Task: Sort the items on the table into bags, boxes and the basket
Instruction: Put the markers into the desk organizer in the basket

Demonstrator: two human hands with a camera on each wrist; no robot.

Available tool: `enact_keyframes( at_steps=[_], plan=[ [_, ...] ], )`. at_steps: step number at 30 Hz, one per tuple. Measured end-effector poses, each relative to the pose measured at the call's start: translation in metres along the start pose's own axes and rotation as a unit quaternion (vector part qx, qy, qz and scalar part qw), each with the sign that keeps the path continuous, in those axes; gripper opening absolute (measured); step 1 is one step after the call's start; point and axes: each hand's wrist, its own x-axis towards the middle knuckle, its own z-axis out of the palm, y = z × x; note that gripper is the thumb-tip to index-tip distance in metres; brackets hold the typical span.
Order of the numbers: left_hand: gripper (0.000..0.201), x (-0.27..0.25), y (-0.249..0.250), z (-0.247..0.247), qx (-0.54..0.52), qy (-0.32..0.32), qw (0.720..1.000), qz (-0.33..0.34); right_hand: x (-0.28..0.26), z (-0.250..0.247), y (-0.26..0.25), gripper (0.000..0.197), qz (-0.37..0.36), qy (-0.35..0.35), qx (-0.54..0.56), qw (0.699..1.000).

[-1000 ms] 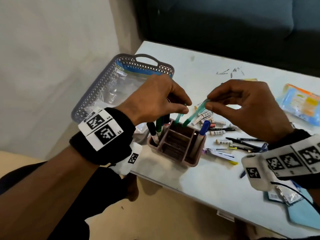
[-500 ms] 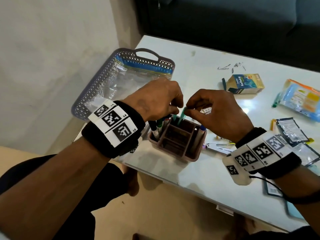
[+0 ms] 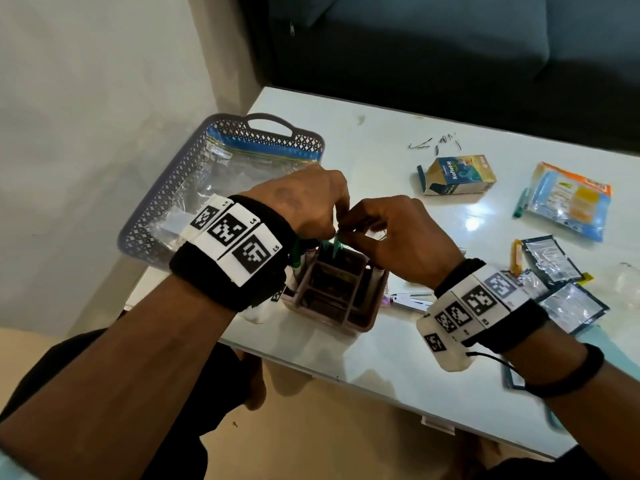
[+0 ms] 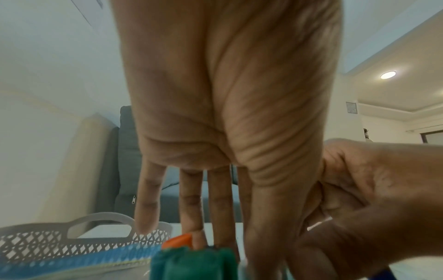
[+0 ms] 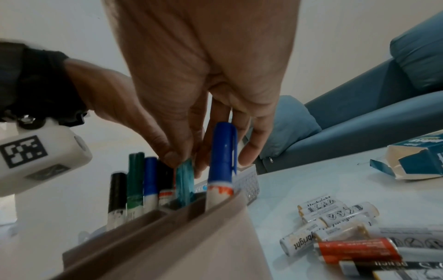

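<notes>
Partly sorted. Markers [image 5: 135, 181] already upright in divided organizer box [image 3: 332, 296]. Right hand [image 3: 398, 237] fingers pinching teal pens [image 5: 184, 184], lowering into rear compartment; left hand [image 3: 308, 202] fingers steadying tops. Zip bag in basket [image 3: 166, 188]. Left on counter [image 3: 398, 358]: batteries [image 5: 335, 214], carton [image 3: 457, 174], sachets [image 3: 550, 258], wipes pack [image 3: 571, 199].

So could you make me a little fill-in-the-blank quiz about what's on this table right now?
1. The right hand lowers a teal pen into the brown ____.
2. The zip bag lies inside the grey ____.
3. The batteries lie loose on the ____.

Missing words: organizer; basket; table
</notes>
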Motion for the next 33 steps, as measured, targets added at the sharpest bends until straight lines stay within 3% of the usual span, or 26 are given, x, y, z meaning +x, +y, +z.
enact_keyframes(
  at_steps=[2, 6, 10, 16, 20, 24, 26, 33],
  plan=[
    [0.036, 0.005, 0.004, -0.003, -0.011, 0.016, 1.000, 0.003, 0.003, -0.014, 0.002, 0.018, 0.011, 0.015, 0.029, 0.999],
    [0.033, 0.014, 0.028, -0.011, -0.020, 0.082, 0.996, 0.013, 0.002, -0.052, 0.018, 0.017, 0.042, 0.123, 0.045, 0.991],
    [0.028, 0.025, 0.063, -0.002, -0.014, 0.072, 0.997, 0.037, -0.013, -0.081, 0.047, 0.014, 0.112, 0.165, 0.006, 0.980],
    [0.022, 0.027, 0.086, 0.012, -0.004, 0.018, 0.997, 0.073, -0.052, -0.101, 0.085, 0.015, 0.195, 0.037, -0.134, 0.971],
    [0.020, 0.028, 0.101, 0.019, 0.004, 0.029, 0.996, 0.086, -0.068, -0.107, 0.115, 0.020, 0.263, -0.040, -0.181, 0.947],
    [0.026, 0.031, 0.127, 0.036, 0.021, -0.008, 0.993, 0.114, -0.075, -0.100, 0.128, 0.022, 0.301, -0.126, -0.232, 0.916],
    [0.028, 0.033, 0.139, 0.045, 0.027, -0.021, 0.991, 0.128, -0.078, -0.090, 0.131, 0.024, 0.299, -0.147, -0.246, 0.910],
    [0.027, 0.039, 0.141, 0.047, 0.056, -0.013, 0.990, 0.128, -0.086, -0.073, 0.140, 0.019, 0.232, -0.138, -0.245, 0.931]
  ],
)
